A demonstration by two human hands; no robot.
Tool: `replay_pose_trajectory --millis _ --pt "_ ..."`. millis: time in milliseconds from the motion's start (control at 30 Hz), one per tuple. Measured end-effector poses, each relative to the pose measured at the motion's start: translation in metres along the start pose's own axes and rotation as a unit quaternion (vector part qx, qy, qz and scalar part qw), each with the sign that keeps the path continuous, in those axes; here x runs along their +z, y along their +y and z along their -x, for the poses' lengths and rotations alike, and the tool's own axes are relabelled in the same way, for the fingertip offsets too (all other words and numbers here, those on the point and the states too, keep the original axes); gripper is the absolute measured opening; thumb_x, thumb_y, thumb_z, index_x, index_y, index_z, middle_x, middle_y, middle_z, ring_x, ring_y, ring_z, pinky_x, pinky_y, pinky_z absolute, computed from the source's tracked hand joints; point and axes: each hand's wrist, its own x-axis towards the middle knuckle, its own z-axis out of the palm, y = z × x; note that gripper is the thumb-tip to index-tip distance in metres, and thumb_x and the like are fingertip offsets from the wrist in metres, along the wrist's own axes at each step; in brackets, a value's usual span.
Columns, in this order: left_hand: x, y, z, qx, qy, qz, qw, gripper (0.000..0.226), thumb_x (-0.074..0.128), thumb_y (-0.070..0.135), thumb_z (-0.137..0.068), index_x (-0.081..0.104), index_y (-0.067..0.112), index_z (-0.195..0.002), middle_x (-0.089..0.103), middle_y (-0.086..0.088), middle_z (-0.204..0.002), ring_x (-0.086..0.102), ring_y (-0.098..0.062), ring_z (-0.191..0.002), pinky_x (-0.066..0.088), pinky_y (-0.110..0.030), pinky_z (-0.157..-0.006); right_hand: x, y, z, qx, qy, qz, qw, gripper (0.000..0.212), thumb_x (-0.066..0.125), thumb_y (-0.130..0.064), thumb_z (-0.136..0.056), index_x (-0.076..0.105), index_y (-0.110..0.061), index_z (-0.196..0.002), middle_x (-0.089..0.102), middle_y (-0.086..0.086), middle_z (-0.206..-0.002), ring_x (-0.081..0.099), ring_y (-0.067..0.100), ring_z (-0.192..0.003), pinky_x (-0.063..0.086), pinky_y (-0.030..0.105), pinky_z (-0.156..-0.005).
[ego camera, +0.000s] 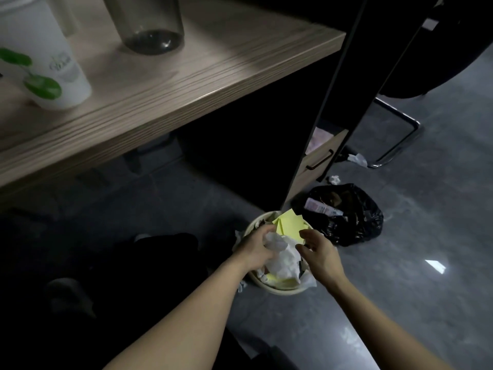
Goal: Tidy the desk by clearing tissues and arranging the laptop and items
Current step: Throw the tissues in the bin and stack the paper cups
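Both hands (pixel 256 249) over bin (pixel 280 289)

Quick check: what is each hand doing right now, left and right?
Left hand: closed on crumpled tissues over the bin.
Right hand: open, fingers spread, holding nothing.

An office: wood-grain desk (pixel 186 76), drawer unit (pixel 320 158), wastebasket (pixel 280 289).

Both bare forearms reach forward and down, converging. Left hand (pixel 254 248) curled, fingers closed around something white. Right hand (pixel 318 252) loosely spread, palm facing left, fingers apart.
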Motion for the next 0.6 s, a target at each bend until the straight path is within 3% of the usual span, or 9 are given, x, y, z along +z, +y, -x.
replay_pose_trajectory --millis 200,367,467,600 --pt "-0.01 0.018 0.011 0.032 0.03 0.014 0.999 0.064 0.066 0.019 -0.073 0.052 0.041 -0.131 0.056 0.017 -0.122 0.053 -0.008 -0.115 0.051 -0.043 -0.1 -0.003 -0.015 0.002 -0.025 0.008 -0.018 0.999 0.037 0.068 -0.018 -0.088 0.062 -0.014 -0.124 0.066 -0.004 -0.124 0.059 0.014 -0.116 0.045 0.025 -0.09" --pt "-0.037 0.032 0.032 0.092 0.083 0.008 0.992 0.056 0.066 0.013 -0.084 0.053 0.038 -0.132 0.059 0.015 -0.126 0.053 -0.006 -0.122 0.045 -0.022 -0.097 -0.003 -0.043 0.006 -0.079 0.011 -0.01 0.997 0.031 0.068 -0.02 -0.087 0.065 -0.017 -0.119 0.068 -0.007 -0.116 0.061 0.01 -0.112 0.047 0.025 -0.09" --pt "-0.064 0.042 0.055 0.126 0.125 -0.018 0.984 0.054 0.066 0.016 -0.086 0.053 0.038 -0.134 0.055 0.011 -0.138 0.046 -0.008 -0.131 0.042 -0.03 -0.106 -0.003 -0.074 0.009 -0.133 0.012 -0.002 0.991 0.028 0.066 -0.022 -0.089 0.065 -0.022 -0.117 0.067 -0.014 -0.109 0.062 0.006 -0.107 0.05 0.026 -0.087" --pt "-0.098 0.059 0.091 0.165 0.164 -0.033 0.972 0.05 0.065 0.012 -0.09 0.054 0.031 -0.135 0.054 0.009 -0.14 0.045 -0.011 -0.133 0.038 -0.029 -0.108 -0.003 -0.119 0.012 -0.199 0.014 -0.009 0.98 0.03 0.068 -0.022 -0.088 0.066 -0.018 -0.118 0.069 -0.01 -0.109 0.064 0.004 -0.102 0.047 0.018 -0.083"
